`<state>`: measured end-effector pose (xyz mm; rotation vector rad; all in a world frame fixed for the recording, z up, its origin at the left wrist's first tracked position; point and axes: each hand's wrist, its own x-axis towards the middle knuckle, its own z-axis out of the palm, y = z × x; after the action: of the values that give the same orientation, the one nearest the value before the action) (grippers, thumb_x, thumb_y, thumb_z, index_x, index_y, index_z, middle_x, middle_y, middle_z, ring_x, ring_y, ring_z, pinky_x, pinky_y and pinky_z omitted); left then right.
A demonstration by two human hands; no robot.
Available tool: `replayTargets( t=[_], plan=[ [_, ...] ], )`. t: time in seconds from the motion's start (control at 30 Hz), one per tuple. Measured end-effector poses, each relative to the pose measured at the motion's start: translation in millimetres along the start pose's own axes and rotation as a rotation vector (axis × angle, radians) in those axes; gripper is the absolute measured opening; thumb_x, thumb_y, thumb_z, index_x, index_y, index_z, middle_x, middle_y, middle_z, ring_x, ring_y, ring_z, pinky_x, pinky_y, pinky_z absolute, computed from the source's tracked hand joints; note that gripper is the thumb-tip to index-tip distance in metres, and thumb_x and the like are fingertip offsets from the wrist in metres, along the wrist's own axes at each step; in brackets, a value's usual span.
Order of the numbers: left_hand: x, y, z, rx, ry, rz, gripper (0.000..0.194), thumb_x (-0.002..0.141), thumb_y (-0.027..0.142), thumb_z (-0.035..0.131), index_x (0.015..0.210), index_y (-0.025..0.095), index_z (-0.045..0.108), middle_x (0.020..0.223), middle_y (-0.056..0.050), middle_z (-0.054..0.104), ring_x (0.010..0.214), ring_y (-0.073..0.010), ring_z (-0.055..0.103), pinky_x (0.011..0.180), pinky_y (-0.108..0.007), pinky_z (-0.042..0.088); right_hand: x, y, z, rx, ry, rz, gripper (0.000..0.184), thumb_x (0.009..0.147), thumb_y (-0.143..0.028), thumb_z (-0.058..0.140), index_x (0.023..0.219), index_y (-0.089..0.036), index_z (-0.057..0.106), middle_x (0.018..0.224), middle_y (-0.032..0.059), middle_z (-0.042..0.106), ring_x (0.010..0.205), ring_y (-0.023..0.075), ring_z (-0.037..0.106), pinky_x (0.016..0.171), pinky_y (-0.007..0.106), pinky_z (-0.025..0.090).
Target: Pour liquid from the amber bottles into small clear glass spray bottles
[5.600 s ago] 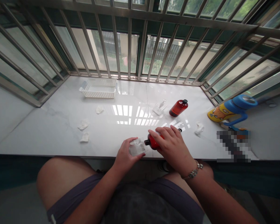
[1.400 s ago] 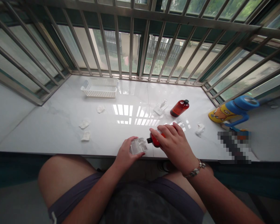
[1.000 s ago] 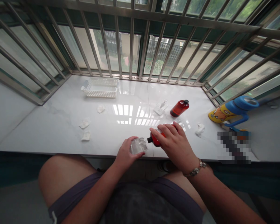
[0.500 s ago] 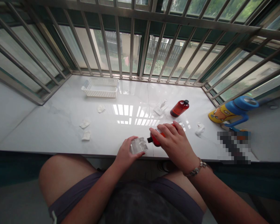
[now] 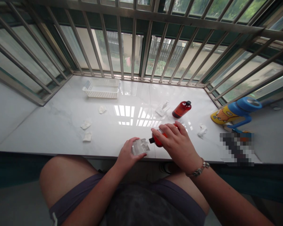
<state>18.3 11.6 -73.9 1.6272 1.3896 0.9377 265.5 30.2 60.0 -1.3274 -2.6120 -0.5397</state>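
My left hand (image 5: 128, 153) is closed around a clear, box-shaped bottle (image 5: 140, 147), tilted with its neck end toward the right. In my right hand (image 5: 173, 138) lies a red bottle (image 5: 157, 139) with a black tip (image 5: 151, 140), tipped so that the tip points left at the clear bottle's neck. The two look very close; I cannot tell whether they touch, nor whether liquid is flowing. Part of the red bottle is hidden under my fingers. Beyond my right hand a second red bottle (image 5: 181, 110) with a black cap stands beside a clear pump top on a clear piece (image 5: 163, 108).
A white perforated basket (image 5: 101, 94) stands at the back left. Crumpled white tissues (image 5: 86, 125) lie on the white countertop (image 5: 49, 131), with another tissue (image 5: 202, 130) at right. A yellow and blue flask (image 5: 233, 111) stands far right. Metal window bars (image 5: 133, 47) close off the back.
Almost nothing differs. Both hands keep the clear bottle and the red bottle in nearly the same place and tilt.
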Motion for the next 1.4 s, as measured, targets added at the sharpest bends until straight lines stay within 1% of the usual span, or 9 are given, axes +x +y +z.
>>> replayTargets(
  t=[0.5,0.8,1.1,1.4],
  plan=[
    [0.2,-1.5,1.2,-0.004,0.01,0.0,0.071,0.072,0.035,0.098,0.134,0.029,0.063,0.134,-0.007,0.071,0.124,-0.0309,0.069,0.11,-0.049,0.056,2.8,1.7,-4.4,-0.012,0.008,-0.031,0.052,0.098,-0.011,0.066,0.147,-0.028,0.062,0.138,0.0104,0.069,0.129,0.0319,0.056,0.123,0.057,0.032],
    [-0.7,-1.3,0.7,-0.004,0.007,0.002,0.07,0.073,0.035,0.098,0.133,0.03,0.062,0.135,-0.006,0.071,0.124,-0.0298,0.069,0.109,-0.046,0.056,3.7,2.5,-6.6,-0.017,0.005,-0.037,0.053,0.098,-0.01,0.064,0.147,-0.028,0.062,0.138,0.0104,0.068,0.13,0.0319,0.054,0.126,0.058,0.029],
    [-0.7,-2.2,1.3,-0.009,0.012,-0.005,0.071,0.072,0.036,0.099,0.133,0.03,0.063,0.134,-0.007,0.071,0.123,-0.0303,0.069,0.108,-0.046,0.056,4.8,3.0,-9.0,-0.028,0.01,-0.048,0.052,0.099,-0.011,0.064,0.147,-0.028,0.061,0.14,0.0097,0.068,0.131,0.0317,0.054,0.127,0.058,0.029],
    [-0.6,-2.7,1.6,0.0,0.013,-0.006,0.072,0.072,0.034,0.099,0.133,0.03,0.063,0.134,-0.005,0.071,0.122,-0.0289,0.069,0.108,-0.045,0.057,6.7,4.5,-10.0,-0.023,0.057,-0.063,0.048,0.1,-0.012,0.063,0.146,-0.028,0.062,0.139,0.0095,0.069,0.13,0.0321,0.056,0.125,0.059,0.033]
  ],
)
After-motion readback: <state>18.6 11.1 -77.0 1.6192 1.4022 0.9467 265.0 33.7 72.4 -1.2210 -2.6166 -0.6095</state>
